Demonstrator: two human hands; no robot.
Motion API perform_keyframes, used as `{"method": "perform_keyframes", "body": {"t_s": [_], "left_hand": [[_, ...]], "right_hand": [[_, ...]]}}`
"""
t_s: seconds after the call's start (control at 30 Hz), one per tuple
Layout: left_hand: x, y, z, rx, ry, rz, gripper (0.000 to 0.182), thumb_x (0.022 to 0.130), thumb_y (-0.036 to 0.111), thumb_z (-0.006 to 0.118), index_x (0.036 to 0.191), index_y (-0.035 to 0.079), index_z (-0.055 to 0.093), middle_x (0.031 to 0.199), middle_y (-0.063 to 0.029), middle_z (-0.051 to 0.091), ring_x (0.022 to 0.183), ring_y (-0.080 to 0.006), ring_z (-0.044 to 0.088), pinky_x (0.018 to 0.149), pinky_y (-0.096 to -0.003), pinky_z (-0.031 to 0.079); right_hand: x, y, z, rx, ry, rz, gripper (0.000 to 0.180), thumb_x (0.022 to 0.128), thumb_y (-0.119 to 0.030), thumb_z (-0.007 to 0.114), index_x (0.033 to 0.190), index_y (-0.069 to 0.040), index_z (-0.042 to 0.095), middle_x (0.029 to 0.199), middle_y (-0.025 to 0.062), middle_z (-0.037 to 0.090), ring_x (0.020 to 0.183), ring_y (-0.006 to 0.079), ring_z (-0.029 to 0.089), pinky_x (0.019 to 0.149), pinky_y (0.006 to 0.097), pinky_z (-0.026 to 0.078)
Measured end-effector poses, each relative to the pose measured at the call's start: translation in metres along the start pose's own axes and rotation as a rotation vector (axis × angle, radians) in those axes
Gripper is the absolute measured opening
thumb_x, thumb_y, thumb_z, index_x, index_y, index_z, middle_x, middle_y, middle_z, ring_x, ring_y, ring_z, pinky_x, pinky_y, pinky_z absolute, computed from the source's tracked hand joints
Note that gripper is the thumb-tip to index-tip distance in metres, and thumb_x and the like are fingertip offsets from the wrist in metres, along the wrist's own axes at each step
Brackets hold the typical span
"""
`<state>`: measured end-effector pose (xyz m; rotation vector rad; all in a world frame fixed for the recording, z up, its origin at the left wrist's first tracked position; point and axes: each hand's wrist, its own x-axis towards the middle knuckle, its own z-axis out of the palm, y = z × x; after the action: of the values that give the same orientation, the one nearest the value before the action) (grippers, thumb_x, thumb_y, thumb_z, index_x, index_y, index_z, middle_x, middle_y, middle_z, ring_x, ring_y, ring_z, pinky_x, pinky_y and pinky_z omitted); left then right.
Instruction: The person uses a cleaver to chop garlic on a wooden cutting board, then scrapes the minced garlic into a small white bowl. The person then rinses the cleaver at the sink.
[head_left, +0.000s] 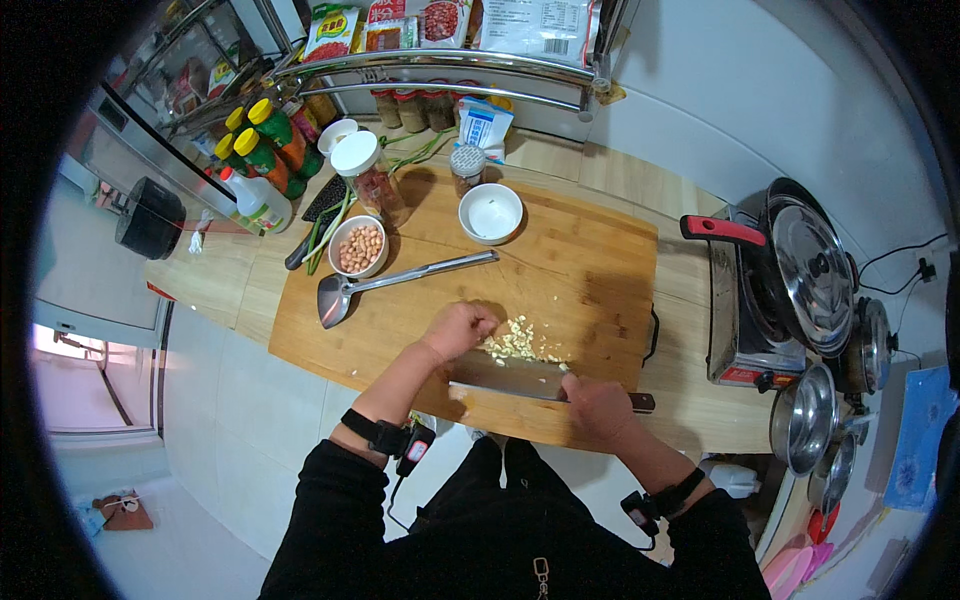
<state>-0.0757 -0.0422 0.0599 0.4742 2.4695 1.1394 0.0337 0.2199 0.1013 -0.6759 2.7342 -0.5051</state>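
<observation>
My right hand grips the handle of a cleaver, whose broad blade lies nearly flat along the near part of a wooden cutting board. Just beyond the blade is a loose pile of chopped pale pieces, apparently garlic, with a few bits scattered to its right. My left hand rests at the left side of this pile with its fingers curled. Whether anything is between those fingertips is hidden.
Farther back on the board are a metal spatula, a bowl of peanuts, a white bowl, a shaker jar, a white-lidded jar and green onions. A stove with a lidded pan stands right.
</observation>
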Motion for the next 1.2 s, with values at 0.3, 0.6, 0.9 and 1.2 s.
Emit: {"method": "perform_keyframes", "body": {"t_s": [0.3, 0.6, 0.9, 1.2], "left_hand": [[-0.019, 0.003, -0.014, -0.411, 0.342, -0.095, 0.026, 0.091, 0.022, 0.053, 0.094, -0.002, 0.063, 0.086, -0.0046, 0.062, 0.08, -0.0114, 0.054, 0.075, -0.0254, 0.044], [-0.022, -0.008, 0.002, -0.533, 0.29, -0.176, 0.035, 0.092, 0.029, 0.049, 0.088, -0.002, 0.065, 0.081, -0.0069, 0.063, 0.079, -0.0121, 0.055, 0.074, -0.0258, 0.044], [-0.024, -0.01, 0.015, -0.309, 0.42, -0.016, 0.031, 0.092, 0.022, 0.046, 0.079, 0.0, 0.064, 0.078, -0.0161, 0.062, 0.079, -0.0301, 0.056, 0.077, -0.035, 0.043], [-0.021, -0.026, 0.027, -0.18, 0.458, 0.075, 0.036, 0.095, 0.025, 0.039, 0.084, -0.001, 0.062, 0.079, -0.0118, 0.062, 0.075, -0.0215, 0.056, 0.072, -0.0307, 0.045]], "right_hand": [[0.016, -0.016, -0.008, 0.29, -0.066, 0.322, 0.02, 0.087, -0.026, 0.049, 0.094, -0.007, 0.046, 0.078, 0.0213, 0.061, 0.075, 0.0414, 0.059, 0.064, 0.0527, 0.045], [0.043, -0.018, -0.013, 0.063, -0.225, 0.283, 0.026, 0.086, -0.026, 0.049, 0.095, -0.002, 0.051, 0.083, 0.0235, 0.061, 0.08, 0.0408, 0.059, 0.069, 0.0524, 0.046], [0.048, -0.011, 0.001, 0.0, -0.182, 0.241, 0.027, 0.085, -0.029, 0.049, 0.092, -0.003, 0.054, 0.08, 0.0218, 0.062, 0.075, 0.0394, 0.06, 0.066, 0.0506, 0.048], [0.062, -0.006, -0.016, -0.083, -0.207, 0.235, 0.026, 0.085, -0.027, 0.048, 0.09, -0.004, 0.058, 0.082, 0.0205, 0.063, 0.078, 0.0378, 0.061, 0.068, 0.0491, 0.048]]}}
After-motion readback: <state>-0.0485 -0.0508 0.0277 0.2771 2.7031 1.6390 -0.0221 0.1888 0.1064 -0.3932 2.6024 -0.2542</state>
